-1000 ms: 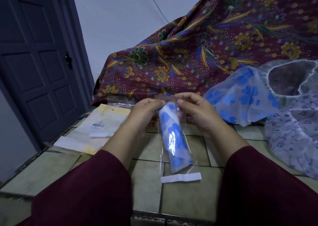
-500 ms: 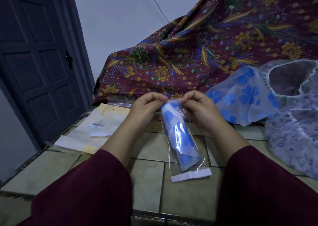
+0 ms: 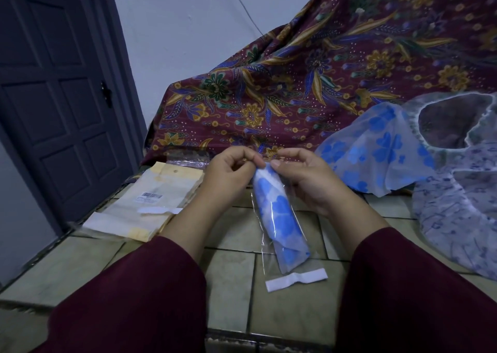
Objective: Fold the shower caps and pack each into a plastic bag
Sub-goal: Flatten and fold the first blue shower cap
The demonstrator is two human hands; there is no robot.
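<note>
Compared with half a second earlier, the clear plastic bag (image 3: 279, 226) holding a folded blue-flowered shower cap (image 3: 278, 215) has swung, its white-stripped near end now further right above the tiled floor (image 3: 301, 309). The left hand (image 3: 228, 175) and right hand (image 3: 304, 175) pinch the bag's far end, fingers curled tight.

folded cap (image 3: 279, 218) in bag (image 3: 265, 247), packets (image 3: 142, 204) left
</note>
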